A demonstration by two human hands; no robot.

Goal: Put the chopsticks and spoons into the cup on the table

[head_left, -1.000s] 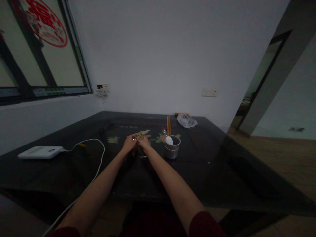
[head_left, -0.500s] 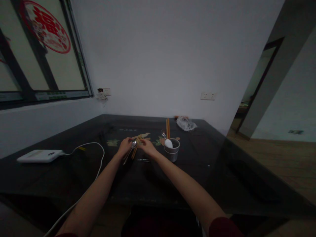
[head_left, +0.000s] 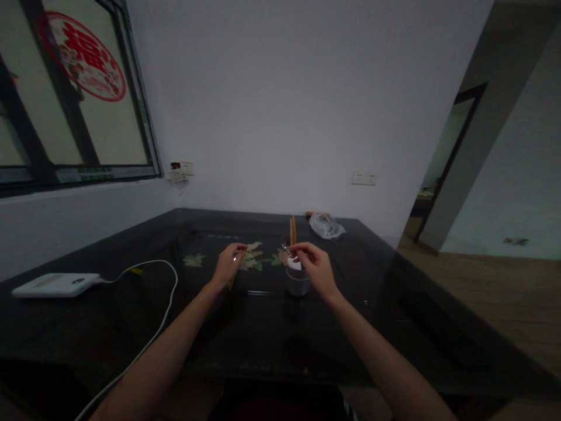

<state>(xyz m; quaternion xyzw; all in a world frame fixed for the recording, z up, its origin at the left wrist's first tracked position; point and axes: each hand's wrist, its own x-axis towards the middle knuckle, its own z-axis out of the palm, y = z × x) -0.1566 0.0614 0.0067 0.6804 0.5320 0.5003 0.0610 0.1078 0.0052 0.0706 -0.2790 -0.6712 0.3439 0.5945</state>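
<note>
Left hand (head_left: 225, 267) clasps chopsticks (head_left: 235, 275), right hand (head_left: 319, 270), grip unclear, is over the cup (head_left: 297, 286), where one sideways brush could topple it!

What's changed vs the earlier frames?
Right hand moved right, from the chopsticks at the left hand over to the cup; can't tell if it carries anything. Left hand still holds chopsticks. Cup, plastic bag and white power bank stayed put.
</note>
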